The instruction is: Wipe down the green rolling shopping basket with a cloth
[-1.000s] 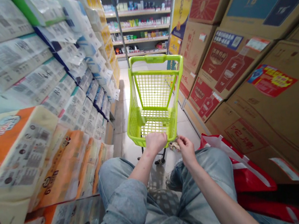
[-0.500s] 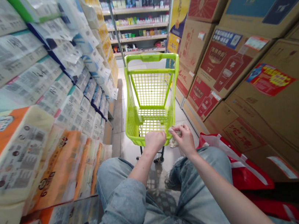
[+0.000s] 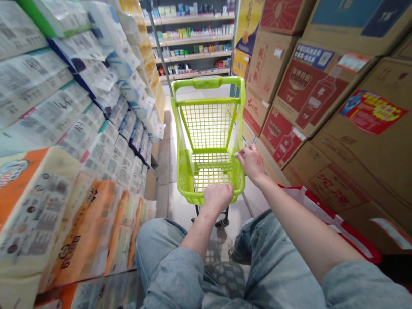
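A lime-green shopping cart with a grid basket stands in front of my knees, its handle at the far side. My left hand is closed in a fist over the basket's near rim and seems to grip it. Further forward, my right hand lies against the right side of the basket, fingers bent together. A small whitish scrap of crumpled cloth shows at those fingertips; most of it is hidden.
Packs of tissue paper are stacked along the left. Cardboard cartons rise on the right, with a red bag at their foot. Shelves of small goods close the far end. A thin pole stands behind the cart.
My right hand has moved forward and up along the basket's right side, and the cloth in it shows less. My left hand stays at the near rim, shifted slightly right.
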A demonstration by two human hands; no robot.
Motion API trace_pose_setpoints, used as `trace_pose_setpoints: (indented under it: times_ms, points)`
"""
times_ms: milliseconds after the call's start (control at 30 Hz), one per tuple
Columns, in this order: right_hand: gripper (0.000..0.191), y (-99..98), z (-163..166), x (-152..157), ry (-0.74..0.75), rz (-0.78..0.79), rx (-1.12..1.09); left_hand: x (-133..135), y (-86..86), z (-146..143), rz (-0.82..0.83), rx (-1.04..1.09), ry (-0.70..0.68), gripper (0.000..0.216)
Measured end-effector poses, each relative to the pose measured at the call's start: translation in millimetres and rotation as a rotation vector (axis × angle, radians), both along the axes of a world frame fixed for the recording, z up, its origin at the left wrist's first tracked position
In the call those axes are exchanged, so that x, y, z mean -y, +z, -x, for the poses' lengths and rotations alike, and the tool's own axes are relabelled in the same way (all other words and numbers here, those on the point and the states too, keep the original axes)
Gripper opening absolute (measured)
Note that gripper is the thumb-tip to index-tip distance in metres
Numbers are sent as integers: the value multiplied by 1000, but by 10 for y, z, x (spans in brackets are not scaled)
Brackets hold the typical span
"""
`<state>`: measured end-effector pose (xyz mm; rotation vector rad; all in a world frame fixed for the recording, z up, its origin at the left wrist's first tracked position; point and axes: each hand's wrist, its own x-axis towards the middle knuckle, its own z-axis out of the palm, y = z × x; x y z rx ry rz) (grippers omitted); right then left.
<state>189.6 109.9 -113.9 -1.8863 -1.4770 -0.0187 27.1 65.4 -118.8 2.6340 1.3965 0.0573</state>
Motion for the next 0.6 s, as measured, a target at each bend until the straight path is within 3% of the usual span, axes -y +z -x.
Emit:
trace_pose_setpoints:
  times_ms: [133,233,333,600]
  points:
    - [12,-39,-40,10,20,1,18,-87,59,182,28,-16,-8,54]
    - [12,-51,-97,-9,38,-9,23,-221,112,460,-39,-91,32,55]
    - [12,-54,-137,-26,43,-23,16,-319,126,678,-78,-202,-73,50]
    - [14,-80,-131,147,50,-68,-135,-307,-20,617,-127,-153,28,52]
